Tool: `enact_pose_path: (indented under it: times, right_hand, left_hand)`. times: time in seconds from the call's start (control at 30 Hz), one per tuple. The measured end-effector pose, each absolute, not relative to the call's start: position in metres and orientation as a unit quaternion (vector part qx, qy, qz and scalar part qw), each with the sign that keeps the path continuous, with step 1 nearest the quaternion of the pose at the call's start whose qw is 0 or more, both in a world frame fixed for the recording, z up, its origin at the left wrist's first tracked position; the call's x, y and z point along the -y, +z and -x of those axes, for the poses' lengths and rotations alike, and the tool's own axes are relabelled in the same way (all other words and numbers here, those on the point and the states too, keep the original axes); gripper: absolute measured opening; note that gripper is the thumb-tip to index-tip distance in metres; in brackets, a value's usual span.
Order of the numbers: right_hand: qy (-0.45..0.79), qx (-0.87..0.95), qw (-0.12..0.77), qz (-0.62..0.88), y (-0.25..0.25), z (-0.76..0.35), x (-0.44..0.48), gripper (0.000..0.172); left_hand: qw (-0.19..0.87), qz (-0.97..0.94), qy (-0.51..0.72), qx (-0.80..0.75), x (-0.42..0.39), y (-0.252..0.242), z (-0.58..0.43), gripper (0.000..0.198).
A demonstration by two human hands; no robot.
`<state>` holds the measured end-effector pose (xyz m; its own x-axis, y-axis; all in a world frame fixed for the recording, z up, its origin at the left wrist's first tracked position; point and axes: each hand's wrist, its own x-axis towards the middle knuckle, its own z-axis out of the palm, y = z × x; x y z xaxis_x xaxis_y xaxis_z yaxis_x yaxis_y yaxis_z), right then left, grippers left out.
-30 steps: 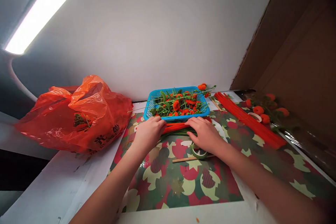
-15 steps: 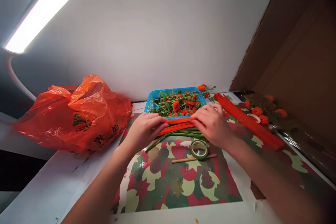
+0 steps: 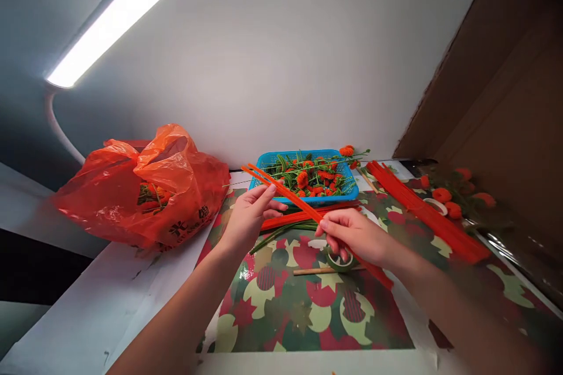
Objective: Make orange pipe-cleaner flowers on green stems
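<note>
A few orange pipe cleaners [image 3: 303, 206] slant across between my hands, their far ends up at the left. My right hand [image 3: 352, 233] is closed around their middle, and the lower ends stick out beneath it. My left hand [image 3: 255, 211] pinches them near the upper end with thumb and fingers. Below and behind them on the mat lie more orange pipe cleaners [image 3: 281, 220] and several green ones [image 3: 285, 229]. A roll of green tape [image 3: 338, 260], partly covered by my right hand, rests against a thin wooden stick [image 3: 308, 272].
Behind my hands stands a blue basket [image 3: 259, 164] of orange flowers with green stems. An orange plastic bag [image 3: 145, 187] sits at left. On the right lie a thick bundle of orange-red pipe cleaners [image 3: 422, 211] and a white ring [image 3: 435, 206]. Cardboard [image 3: 492, 82] rises at right.
Both hands have lifted the orange pipe cleaners from the mat and tilted them. My right hand has come lower and nearer, over the tape roll. The view has shifted slightly left.
</note>
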<state>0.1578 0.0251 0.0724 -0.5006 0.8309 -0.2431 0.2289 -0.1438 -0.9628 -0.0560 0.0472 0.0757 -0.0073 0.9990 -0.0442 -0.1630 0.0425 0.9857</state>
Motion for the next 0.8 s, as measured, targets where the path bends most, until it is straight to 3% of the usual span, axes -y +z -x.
enact_pose_path:
  times: [0.13,0.2,0.4,0.5,0.67,0.8]
  right_hand:
    - [0.703,0.588,0.143,0.374,0.073,-0.159,-0.022,0.037]
    - [0.699,0.593,0.155,0.367,0.073,-0.158,-0.022,0.034]
    - [0.614,0.533,0.400,0.424,0.057,-0.140,-0.028,0.043]
    - [0.598,0.506,0.455,0.423,0.051,-0.135,-0.031,0.038]
    - [0.543,0.479,0.548,0.419,0.077,-0.166,-0.042,0.033]
    - [0.423,0.524,0.601,0.430,0.117,-0.213,-0.043,0.023]
  left_hand:
    - [0.548,-0.441,0.530,-0.474,-0.047,0.075,0.055,0.033]
    - [0.571,-0.459,0.486,-0.477,-0.046,0.073,0.054,0.032]
    - [0.636,-0.524,0.336,-0.456,-0.031,0.067,0.034,0.031]
    - [0.638,-0.542,0.310,-0.450,-0.025,0.066,0.027,0.033]
    - [0.563,-0.509,0.446,-0.475,-0.038,0.078,0.049,0.034]
    - [0.485,-0.485,0.553,-0.472,-0.045,0.106,0.082,0.041]
